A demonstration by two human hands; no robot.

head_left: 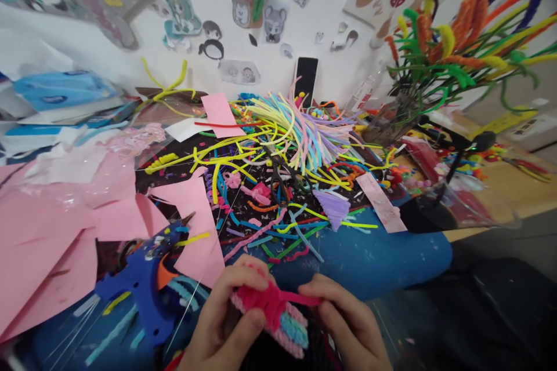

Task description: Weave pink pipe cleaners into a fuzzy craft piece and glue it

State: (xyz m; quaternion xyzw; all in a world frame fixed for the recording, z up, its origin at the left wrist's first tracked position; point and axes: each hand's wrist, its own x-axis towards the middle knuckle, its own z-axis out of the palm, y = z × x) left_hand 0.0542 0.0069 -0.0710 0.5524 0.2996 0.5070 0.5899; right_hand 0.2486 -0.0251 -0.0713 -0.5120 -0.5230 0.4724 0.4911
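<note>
At the bottom centre both my hands hold a small fuzzy craft piece (278,316) made of hot-pink, pale-pink and blue pipe cleaners. My left hand (221,324) is closed around its left side, thumb and fingers pinching the pink wrap. The fingers of my right hand (348,324) pinch the pink pipe-cleaner end that sticks out to the right. The piece sits just above the near edge of the blue work surface (383,255).
A blue glue gun (148,284) lies left of my hands beside pink paper sheets (56,232). A heap of loose pipe cleaners (282,139) and scissors (278,177) cover the middle. A vase of pipe-cleaner flowers (444,52) stands at right, a phone (306,78) against the wall.
</note>
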